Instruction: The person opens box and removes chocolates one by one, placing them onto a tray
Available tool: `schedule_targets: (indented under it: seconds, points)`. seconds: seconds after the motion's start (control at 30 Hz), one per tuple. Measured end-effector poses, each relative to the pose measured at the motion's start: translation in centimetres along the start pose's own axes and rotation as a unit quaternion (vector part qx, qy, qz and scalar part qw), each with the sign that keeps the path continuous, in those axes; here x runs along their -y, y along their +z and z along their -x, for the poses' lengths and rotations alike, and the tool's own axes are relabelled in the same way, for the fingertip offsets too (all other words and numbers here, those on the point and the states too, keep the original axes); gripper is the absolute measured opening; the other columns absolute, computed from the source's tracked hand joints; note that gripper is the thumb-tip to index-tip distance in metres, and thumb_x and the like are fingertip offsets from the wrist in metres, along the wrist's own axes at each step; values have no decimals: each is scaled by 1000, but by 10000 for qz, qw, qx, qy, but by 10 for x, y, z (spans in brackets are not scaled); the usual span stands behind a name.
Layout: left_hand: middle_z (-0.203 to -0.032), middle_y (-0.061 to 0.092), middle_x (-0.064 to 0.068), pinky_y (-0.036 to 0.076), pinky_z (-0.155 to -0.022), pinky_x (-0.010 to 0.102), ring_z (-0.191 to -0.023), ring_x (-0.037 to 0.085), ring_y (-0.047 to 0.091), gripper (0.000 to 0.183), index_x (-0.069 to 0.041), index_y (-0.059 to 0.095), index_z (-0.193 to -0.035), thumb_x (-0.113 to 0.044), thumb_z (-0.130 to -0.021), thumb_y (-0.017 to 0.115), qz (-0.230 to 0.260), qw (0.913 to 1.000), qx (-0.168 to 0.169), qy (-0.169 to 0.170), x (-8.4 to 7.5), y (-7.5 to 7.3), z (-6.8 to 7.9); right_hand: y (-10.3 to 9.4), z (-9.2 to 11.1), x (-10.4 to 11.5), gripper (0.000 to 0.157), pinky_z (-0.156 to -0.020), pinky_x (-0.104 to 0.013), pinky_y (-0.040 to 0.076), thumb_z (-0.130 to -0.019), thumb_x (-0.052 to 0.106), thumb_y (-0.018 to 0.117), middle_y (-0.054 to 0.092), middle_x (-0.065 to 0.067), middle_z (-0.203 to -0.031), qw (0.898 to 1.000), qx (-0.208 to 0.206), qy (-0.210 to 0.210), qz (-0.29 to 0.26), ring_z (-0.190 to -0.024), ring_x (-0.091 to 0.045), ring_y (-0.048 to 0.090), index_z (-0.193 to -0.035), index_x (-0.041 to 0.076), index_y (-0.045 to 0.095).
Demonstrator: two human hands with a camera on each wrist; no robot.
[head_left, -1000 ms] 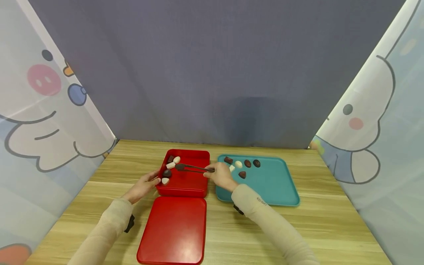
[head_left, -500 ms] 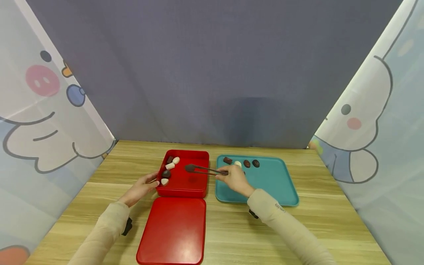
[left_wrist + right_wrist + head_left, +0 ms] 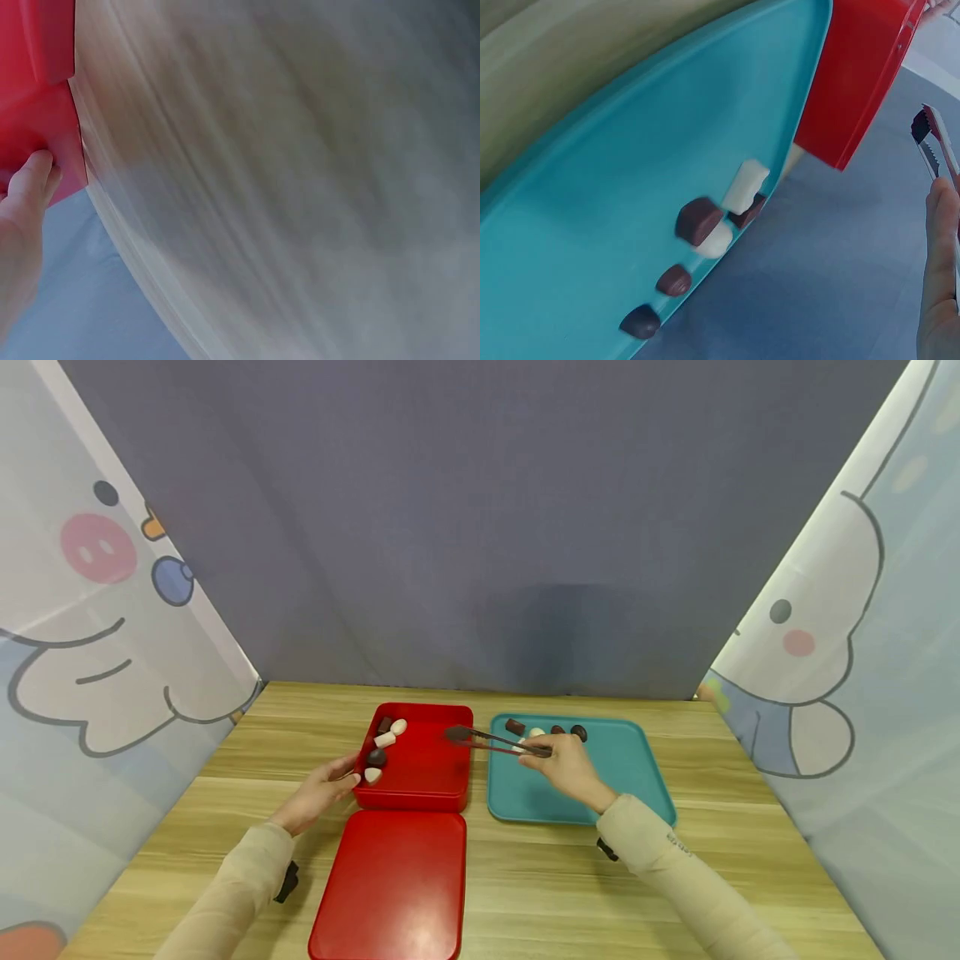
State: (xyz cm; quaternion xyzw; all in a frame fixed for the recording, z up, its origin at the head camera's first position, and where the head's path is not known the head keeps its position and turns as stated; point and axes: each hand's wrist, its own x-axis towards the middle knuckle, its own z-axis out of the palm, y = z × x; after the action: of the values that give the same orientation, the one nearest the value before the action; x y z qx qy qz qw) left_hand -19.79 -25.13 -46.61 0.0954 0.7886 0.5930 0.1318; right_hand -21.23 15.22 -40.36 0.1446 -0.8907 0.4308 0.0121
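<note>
My right hand (image 3: 573,770) holds dark tongs (image 3: 459,734) by the handle end, above the teal tray (image 3: 630,777). The tongs' tips hang over the right part of a red box (image 3: 420,800). In the right wrist view their tips stand apart with nothing between them. Straight fingers of my left hand (image 3: 318,795) touch the box's left wall. Along that side inside lie a dark chocolate block (image 3: 385,725), a white oval chocolate (image 3: 399,727), a white bar (image 3: 385,740), a dark round piece (image 3: 377,758) and a white piece (image 3: 372,775).
A red lid (image 3: 397,885) lies flat in front of the box. Along the tray's far side are several chocolates, among them a brown block (image 3: 515,727), a dark oval piece (image 3: 579,732) and a white bar (image 3: 745,186). A grey curtain (image 3: 480,527) hangs behind the table.
My right hand has moved right with the tongs, whose tips have drawn back from the box's left side towards its right wall. My left hand stays at the box.
</note>
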Motion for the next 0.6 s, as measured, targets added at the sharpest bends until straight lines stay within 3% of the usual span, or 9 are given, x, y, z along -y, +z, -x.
schedule_targets:
  seconds: [0.1, 0.3, 0.4, 0.53, 0.6]
  points:
    - [-150, 13, 24, 22, -108, 55, -136, 40, 19, 61, 3, 13, -146, -19, -98, 44, 2, 10000, -8, -19, 0, 2, 0, -8, 5, -4, 29, -53, -26, 49, -81, 19, 70, 70, -7, -93, 9999, -35, 116, 45, -76, -23, 66, -107, 7, 69]
    - [-150, 11, 25, 19, -109, 54, -137, 39, 16, 59, 3, 10, -146, -17, -99, 40, 145, 9999, -17, -79, -4, 3, 1, -20, 10, -12, 31, -51, -26, 45, -80, 23, 70, 70, -6, -90, 9993, -141, 248, 230, -67, -20, 62, -107, 7, 69]
    - [-150, 12, 24, 19, -109, 54, -137, 38, 16, 58, 2, 10, -146, -17, -100, 38, 155, 9998, -54, -100, -4, 4, 1, -24, 13, -16, 32, -46, -26, 38, -81, 24, 69, 69, -7, -84, 9992, -161, 243, 290, -52, -17, 51, -108, 7, 68]
    - [-151, 13, 23, 19, -110, 54, -138, 37, 16, 57, 1, 10, -146, -17, -100, 37, 173, 9998, -33, -71, -2, 5, 0, -30, 18, -22, 31, -42, -23, 32, -82, 24, 68, 66, -9, -71, 9988, -214, 161, 414, -44, -10, 36, -109, 8, 68]
    - [-151, 13, 23, 19, -110, 53, -138, 36, 16, 57, 1, 10, -146, -17, -100, 37, 174, 9998, -15, -62, 0, 5, 0, -33, 21, -25, 30, -41, -23, 32, -83, 23, 68, 65, -9, -70, 9987, -230, 166, 426, -44, -10, 36, -108, 7, 68]
